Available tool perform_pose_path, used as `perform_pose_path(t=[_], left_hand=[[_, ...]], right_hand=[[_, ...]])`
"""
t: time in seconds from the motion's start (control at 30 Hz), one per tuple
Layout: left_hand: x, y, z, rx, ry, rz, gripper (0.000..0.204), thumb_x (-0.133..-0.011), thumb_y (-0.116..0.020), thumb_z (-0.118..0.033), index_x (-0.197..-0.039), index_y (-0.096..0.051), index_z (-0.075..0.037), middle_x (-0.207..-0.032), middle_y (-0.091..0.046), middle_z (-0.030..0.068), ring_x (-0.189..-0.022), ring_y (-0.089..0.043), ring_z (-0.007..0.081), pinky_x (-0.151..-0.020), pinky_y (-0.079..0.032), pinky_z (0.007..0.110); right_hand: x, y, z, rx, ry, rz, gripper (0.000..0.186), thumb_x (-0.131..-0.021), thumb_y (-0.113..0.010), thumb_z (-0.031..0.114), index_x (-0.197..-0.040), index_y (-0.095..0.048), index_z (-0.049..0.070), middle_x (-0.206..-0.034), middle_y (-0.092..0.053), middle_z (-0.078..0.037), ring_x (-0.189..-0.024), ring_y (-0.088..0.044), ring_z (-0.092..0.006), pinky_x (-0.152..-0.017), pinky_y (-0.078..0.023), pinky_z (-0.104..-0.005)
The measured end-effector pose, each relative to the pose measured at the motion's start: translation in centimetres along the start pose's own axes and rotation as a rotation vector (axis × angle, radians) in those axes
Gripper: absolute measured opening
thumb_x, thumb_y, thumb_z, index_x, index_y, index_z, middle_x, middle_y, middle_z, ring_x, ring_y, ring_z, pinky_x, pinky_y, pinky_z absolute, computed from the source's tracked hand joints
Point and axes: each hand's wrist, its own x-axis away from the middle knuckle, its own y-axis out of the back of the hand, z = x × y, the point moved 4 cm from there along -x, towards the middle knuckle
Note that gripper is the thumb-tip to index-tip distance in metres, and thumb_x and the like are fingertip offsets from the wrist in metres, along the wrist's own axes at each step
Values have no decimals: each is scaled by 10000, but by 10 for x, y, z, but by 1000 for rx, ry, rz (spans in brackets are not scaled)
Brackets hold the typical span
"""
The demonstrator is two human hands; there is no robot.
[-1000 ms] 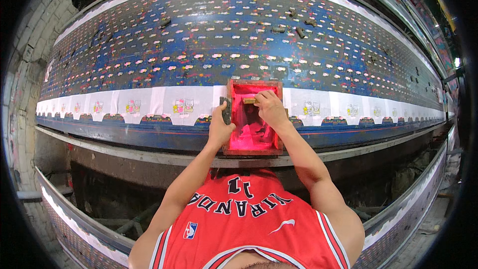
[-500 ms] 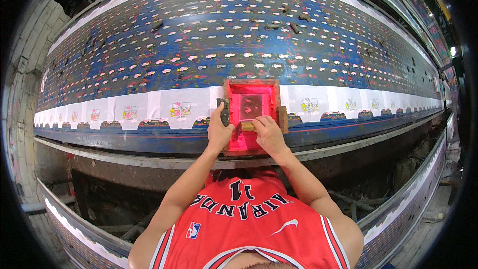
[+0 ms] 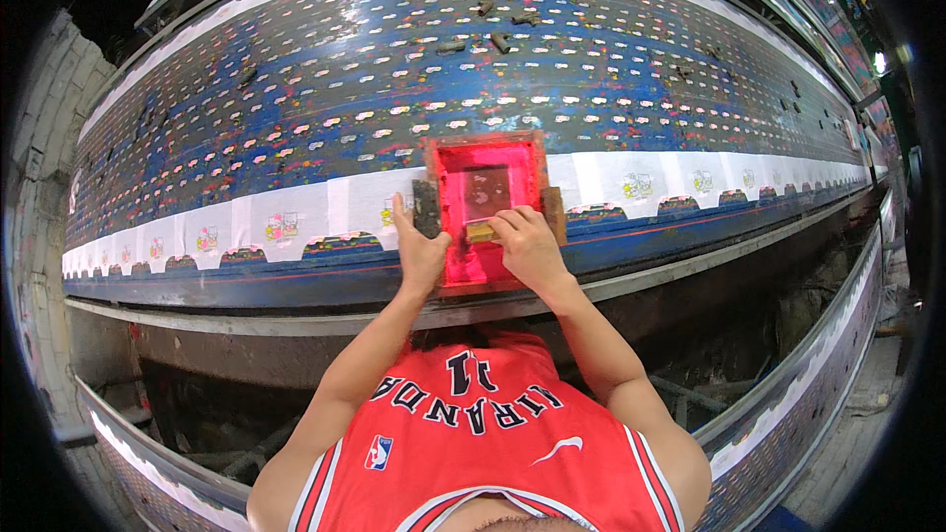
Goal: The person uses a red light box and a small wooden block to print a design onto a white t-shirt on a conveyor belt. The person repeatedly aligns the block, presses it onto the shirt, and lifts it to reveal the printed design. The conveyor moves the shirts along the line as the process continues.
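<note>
A wooden screen-printing frame [image 3: 538, 153], coated inside with bright pink ink, sits over the white cloth strip [image 3: 340, 199] in front of me. Inside the frame, my right hand [image 3: 527, 244] grips a small wooden squeegee [image 3: 480, 232] from above, resting toward the near half of the mesh. At the frame's left side is a dark block [image 3: 426, 209]. My left hand [image 3: 422, 254] is beside it with fingers stretched forward. Its thumb points at the frame's edge, touching or nearly so, and its index finger lies left of the block. The cloth under the frame is mostly hidden.
Small printed drawings [image 3: 281, 227] line the cloth on both sides of the frame. Behind it stretches a long blue-black table [image 3: 325, 108] dotted with ink marks. Dark lumps [image 3: 500, 42] lie on it. A metal rail [image 3: 296, 327] runs along its near edge.
The frame has moved right along the cloth, uncovering another drawing at its left. My left fingers have spread off the dark block. My right hand keeps the squeegee; the view has shifted too.
</note>
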Motion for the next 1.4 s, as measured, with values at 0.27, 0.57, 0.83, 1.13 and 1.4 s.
perform_pose_path(t=[0.27,0.57,0.83,1.13,1.4], left_hand=[[22,-91,0,-151,60,-19,1093,-759,-715,66,-1664,-107,-18,-1284,-613,224,-1073,-668,282,-948,-543,373],[29,-104,1,-195,145,-18,1103,-769,-741,23,-1668,-106,-35,-1273,-666,226,-1043,-708,310,-925,-555,397],[25,-104,4,-209,152,2,1053,-759,-730,28,-1656,-180,-25,-1371,-625,271,-1143,-690,334,-987,-542,399],[18,-100,2,-199,221,33,951,-732,-765,35,-1588,-356,-38,-1355,-649,240,-1160,-693,297,-1007,-537,376],[12,-95,-2,-152,253,71,1023,-680,-795,36,-1599,-356,-54,-1346,-662,214,-1160,-693,282,-1011,-536,370]], right_hand=[[46,26,-83,-69,-58,101,339,-799,-770,41,-1132,-708,34,-1134,-711,-109,-1097,-638,-322,-989,-517,-440],[55,29,-102,-161,-58,102,340,-794,-787,48,-1123,-705,20,-1128,-698,-121,-1087,-634,-339,-974,-521,-450],[58,32,-99,-178,-62,90,353,-791,-795,50,-1127,-692,11,-1131,-685,-131,-1082,-628,-347,-973,-518,-451],[54,28,-93,-189,-72,119,353,-786,-757,12,-1131,-685,-6,-1137,-680,-144,-1095,-626,-354,-994,-518,-449],[53,22,-94,-161,-68,117,331,-786,-743,-1,-1111,-682,-1,-1121,-682,-150,-1091,-630,-350,-986,-523,-445]])
